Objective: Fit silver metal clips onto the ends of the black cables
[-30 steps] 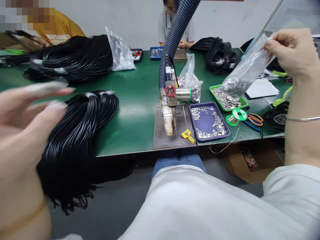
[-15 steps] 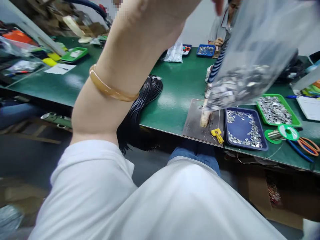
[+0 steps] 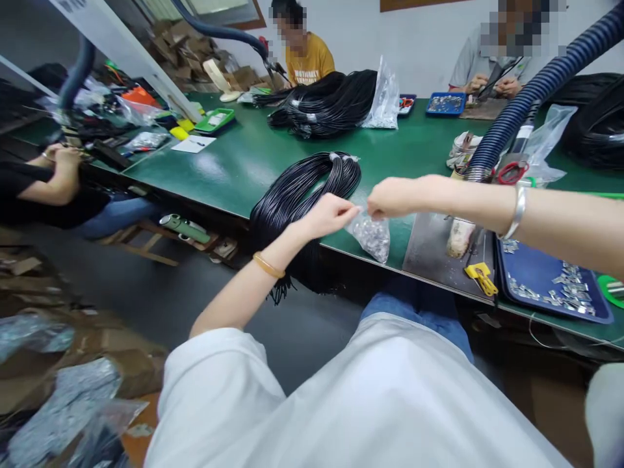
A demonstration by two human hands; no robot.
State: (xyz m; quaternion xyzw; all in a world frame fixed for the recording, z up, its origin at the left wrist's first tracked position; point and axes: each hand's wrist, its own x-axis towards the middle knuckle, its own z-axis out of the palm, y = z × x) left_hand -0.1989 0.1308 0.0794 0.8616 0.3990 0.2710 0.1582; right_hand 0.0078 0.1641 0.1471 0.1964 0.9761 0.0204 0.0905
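Note:
My left hand (image 3: 332, 213) and my right hand (image 3: 390, 198) are close together over the front of the table, both closed on the top of a clear plastic bag (image 3: 373, 237). Small silvery metal parts fill the bag's lower part, which hangs at the table's front edge. Right behind my left hand lies a bundle of black cables (image 3: 297, 192), its ends drooping over the edge. Below my right forearm, a blue tray (image 3: 526, 266) holds loose metal parts, partly hidden by the arm. Beside it, a yellow clip-like tool (image 3: 481, 278) lies on a dark board (image 3: 429, 253).
A ribbed hose (image 3: 526, 91) comes down at the right. Another cable bundle (image 3: 331, 104) and a bag of white pieces (image 3: 383, 107) lie farther back. Two people sit across the green table (image 3: 214, 175), and another person (image 3: 53, 175) sits at the left. Boxes and bags cover the floor at lower left.
The bag, held up close before the camera, is now lower, at the table edge. My left arm has come down, and my right hand has come into view at the bag.

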